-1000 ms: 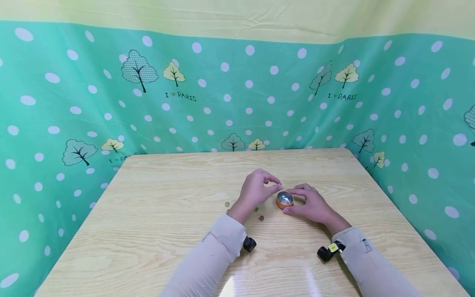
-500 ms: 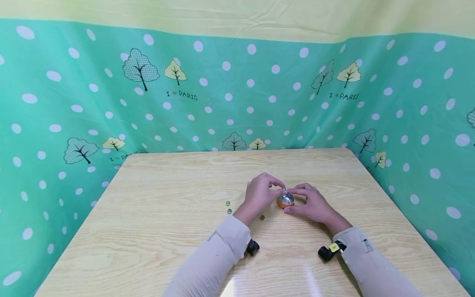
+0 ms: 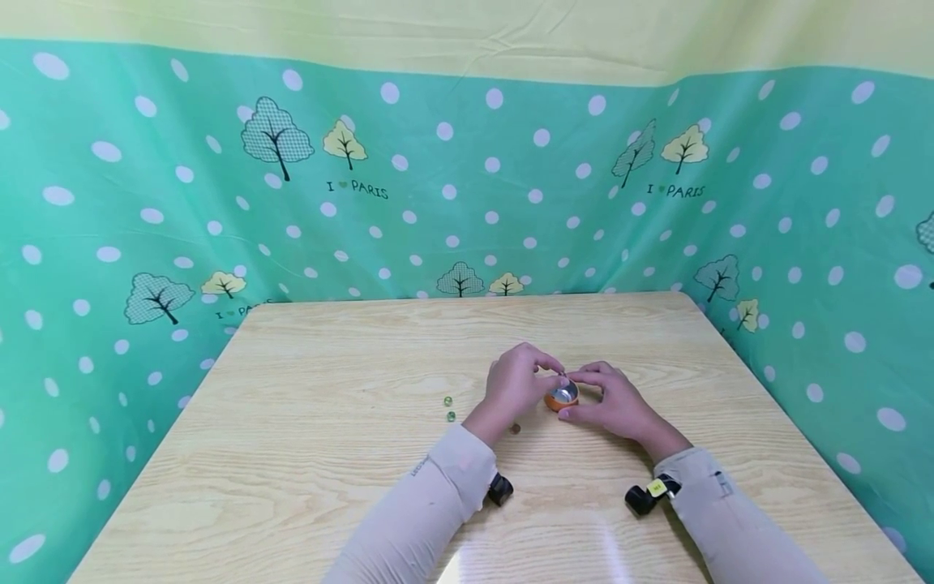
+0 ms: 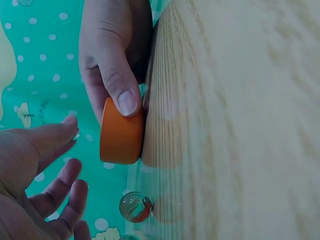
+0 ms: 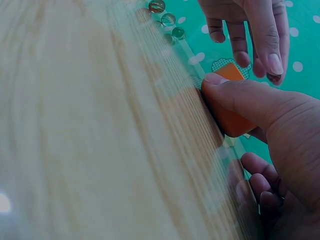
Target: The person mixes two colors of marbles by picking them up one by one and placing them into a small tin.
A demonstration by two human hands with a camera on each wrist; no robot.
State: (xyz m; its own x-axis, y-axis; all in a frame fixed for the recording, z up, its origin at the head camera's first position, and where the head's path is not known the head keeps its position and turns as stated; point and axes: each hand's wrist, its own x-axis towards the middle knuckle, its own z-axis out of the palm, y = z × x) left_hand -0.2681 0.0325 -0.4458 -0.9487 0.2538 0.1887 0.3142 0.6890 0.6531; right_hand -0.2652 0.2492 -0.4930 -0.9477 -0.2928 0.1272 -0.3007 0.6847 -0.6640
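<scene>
A small orange cup with a shiny metal inside stands on the wooden table. Thumb and fingers of my right hand grip its side, the thumb on the orange wall in the left wrist view. My left hand is over the cup's rim, pinching a small dark marble between thumb and finger, as the right wrist view shows. Two green marbles lie left of my left wrist; a brown marble lies beside it, partly covered by the forearm.
Wrist cameras sit on my left wrist and right wrist. A green dotted curtain hangs behind and at both sides of the table. Light reflects off the table's near part.
My left hand has moved right and slightly down, from beside the cup to over its rim. My right hand and the cup have stayed in place.
</scene>
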